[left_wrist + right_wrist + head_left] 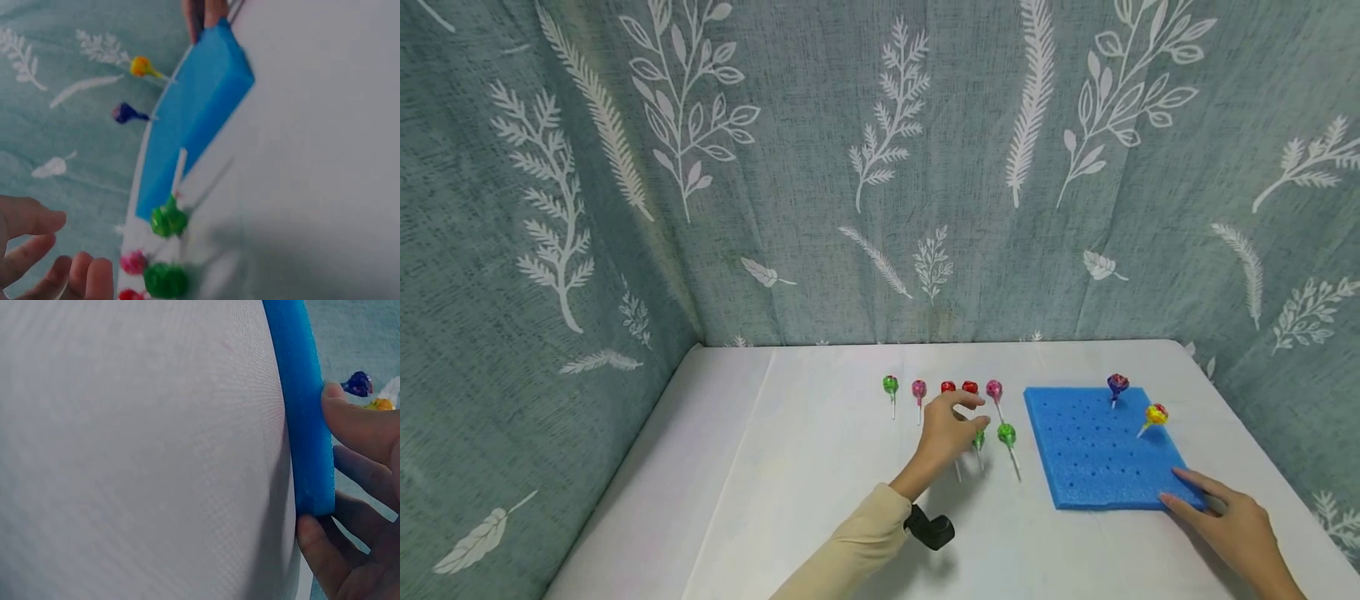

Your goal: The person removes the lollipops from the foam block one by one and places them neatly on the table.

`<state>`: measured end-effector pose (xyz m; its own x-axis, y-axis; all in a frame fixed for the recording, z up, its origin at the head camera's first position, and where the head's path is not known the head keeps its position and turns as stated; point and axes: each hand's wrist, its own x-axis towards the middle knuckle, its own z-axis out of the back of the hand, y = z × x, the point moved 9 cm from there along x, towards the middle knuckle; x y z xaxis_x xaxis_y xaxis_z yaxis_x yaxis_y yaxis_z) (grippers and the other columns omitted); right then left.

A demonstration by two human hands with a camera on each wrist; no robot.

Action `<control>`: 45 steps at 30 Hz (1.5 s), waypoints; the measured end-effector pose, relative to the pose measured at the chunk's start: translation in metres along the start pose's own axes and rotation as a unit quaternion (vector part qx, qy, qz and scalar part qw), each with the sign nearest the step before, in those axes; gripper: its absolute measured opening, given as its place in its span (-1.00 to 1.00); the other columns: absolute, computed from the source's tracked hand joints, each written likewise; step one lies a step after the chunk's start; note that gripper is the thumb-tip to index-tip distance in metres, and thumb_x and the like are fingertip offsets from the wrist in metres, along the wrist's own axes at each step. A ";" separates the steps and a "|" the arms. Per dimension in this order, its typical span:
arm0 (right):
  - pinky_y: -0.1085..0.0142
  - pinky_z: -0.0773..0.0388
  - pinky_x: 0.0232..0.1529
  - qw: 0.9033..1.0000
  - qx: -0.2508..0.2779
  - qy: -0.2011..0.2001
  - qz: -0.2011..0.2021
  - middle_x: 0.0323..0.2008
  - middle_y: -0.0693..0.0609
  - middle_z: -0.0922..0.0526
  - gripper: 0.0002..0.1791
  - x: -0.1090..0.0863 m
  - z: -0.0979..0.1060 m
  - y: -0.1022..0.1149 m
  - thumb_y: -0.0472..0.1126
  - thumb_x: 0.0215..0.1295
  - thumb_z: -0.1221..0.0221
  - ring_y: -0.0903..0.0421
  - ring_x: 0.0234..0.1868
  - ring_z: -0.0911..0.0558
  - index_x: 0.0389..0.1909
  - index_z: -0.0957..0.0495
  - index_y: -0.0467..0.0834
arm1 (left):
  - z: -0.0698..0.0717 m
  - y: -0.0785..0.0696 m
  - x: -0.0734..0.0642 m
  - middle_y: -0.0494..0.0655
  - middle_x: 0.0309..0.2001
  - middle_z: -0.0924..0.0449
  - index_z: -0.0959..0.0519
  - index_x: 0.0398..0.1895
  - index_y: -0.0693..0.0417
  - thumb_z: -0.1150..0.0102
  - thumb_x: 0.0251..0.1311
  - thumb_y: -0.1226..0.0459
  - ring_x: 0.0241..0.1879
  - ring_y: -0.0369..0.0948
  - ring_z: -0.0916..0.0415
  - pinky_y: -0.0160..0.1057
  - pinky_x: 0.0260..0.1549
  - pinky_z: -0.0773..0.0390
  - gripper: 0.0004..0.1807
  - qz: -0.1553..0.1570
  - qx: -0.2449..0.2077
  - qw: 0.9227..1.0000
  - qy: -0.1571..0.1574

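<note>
My left hand (pixel 951 425) is over a group of wrapped lollipops, thumb and fingers apart with nothing seen between them. Close to its fingertips are a green lollipop (pixel 978 440) and a red lollipop (pixel 970 387). Another green lollipop (pixel 1007 434) lies to its right; the hand partly hides some others. With my right hand (pixel 1228 521) I grip the near right corner of a blue foam board (pixel 1108 458) dotted with small holes. A purple lollipop (pixel 1117 384) and a yellow lollipop (pixel 1156 414) stand stick-down in the board's far right part.
On the white table (pixel 820 500), a green lollipop (pixel 891 384) and a pink lollipop (pixel 919 388) lie left of the hand. A second pink lollipop (pixel 994 389) lies near the board. A leaf-patterned cloth (pixel 805 167) hangs behind the table and along its sides.
</note>
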<state>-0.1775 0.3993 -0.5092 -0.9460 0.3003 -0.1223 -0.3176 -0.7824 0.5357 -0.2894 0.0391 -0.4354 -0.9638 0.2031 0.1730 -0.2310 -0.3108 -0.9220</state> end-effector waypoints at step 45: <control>-0.11 -0.52 -0.25 0.995 -0.064 -0.002 0.075 0.10 -0.53 -0.32 -0.11 0.002 0.006 0.023 0.27 0.06 -0.27 -0.42 -0.10 -0.51 0.02 -0.46 -0.51 | -0.116 -0.064 0.023 -0.34 -0.38 -0.53 -0.69 -0.26 0.00 -0.34 0.03 0.39 -0.49 -0.43 -0.38 -0.44 -0.58 -0.45 -0.81 -0.013 -0.059 0.998 0.033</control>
<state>-0.1866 0.3852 -0.4918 -0.9830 0.1778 -0.0458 -0.1798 -0.8814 0.4367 -0.2816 0.1716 -0.4126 -0.9459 0.2716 0.1775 -0.2342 -0.1932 -0.9528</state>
